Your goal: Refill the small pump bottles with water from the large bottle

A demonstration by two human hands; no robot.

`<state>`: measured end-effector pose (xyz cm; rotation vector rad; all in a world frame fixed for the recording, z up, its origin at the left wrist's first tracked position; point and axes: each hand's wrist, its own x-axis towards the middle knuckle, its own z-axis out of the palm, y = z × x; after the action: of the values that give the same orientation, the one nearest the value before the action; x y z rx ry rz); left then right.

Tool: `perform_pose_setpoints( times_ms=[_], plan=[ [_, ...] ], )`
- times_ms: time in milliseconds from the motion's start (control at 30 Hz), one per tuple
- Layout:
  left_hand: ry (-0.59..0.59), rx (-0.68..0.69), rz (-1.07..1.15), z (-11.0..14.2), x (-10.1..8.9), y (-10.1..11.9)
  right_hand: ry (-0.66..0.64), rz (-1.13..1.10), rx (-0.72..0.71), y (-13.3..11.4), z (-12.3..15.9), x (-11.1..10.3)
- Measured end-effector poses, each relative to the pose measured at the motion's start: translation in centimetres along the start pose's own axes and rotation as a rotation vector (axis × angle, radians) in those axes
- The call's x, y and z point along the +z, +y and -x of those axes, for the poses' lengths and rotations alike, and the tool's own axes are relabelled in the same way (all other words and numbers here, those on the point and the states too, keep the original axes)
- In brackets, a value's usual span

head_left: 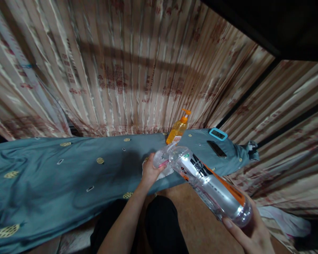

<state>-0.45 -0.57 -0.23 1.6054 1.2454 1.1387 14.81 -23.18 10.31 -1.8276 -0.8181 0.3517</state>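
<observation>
My right hand (254, 225) is wrapped round the base of a large clear plastic bottle (212, 187) with a silver, black and orange label. The bottle is tilted, its neck end pointing up and left toward a small clear container (161, 158). My left hand (150, 173) grips that container, which has a pinkish tint low down; its exact kind I cannot make out. Their ends overlap in view, and whether they touch I cannot tell. A white cloth or tissue (165, 173) lies beneath my left hand. Just behind stands a pump bottle (177, 131) of orange liquid.
A grey-green cloth with pineapple prints (76, 173) covers the long surface before me. Toward its right end lie a dark phone (216, 149) and a blue-framed digital clock (218, 134). Patterned curtains (122, 70) hang behind and to the right. Brown floor (196, 218) shows below.
</observation>
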Motion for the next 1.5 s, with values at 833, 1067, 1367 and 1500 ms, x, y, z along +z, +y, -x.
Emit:
perform_pose_setpoints(
  times_ms=[833,1067,1367,1500],
  plan=[
    [0.002,0.002,0.039,0.04,0.25,-0.45,-0.011,-0.032,-0.004,0.59,-0.30,-0.23],
    [-0.005,-0.003,0.006,0.03,0.12,-0.17,-0.010,-0.025,0.012,0.48,-0.26,-0.17],
    [0.018,-0.016,0.036,0.00,0.11,-0.10,0.002,-0.008,-0.023,0.59,-0.29,-0.12],
    [0.016,-0.015,0.056,0.03,0.14,-0.25,0.010,-0.016,0.015,0.02,-0.12,0.01]
  ],
)
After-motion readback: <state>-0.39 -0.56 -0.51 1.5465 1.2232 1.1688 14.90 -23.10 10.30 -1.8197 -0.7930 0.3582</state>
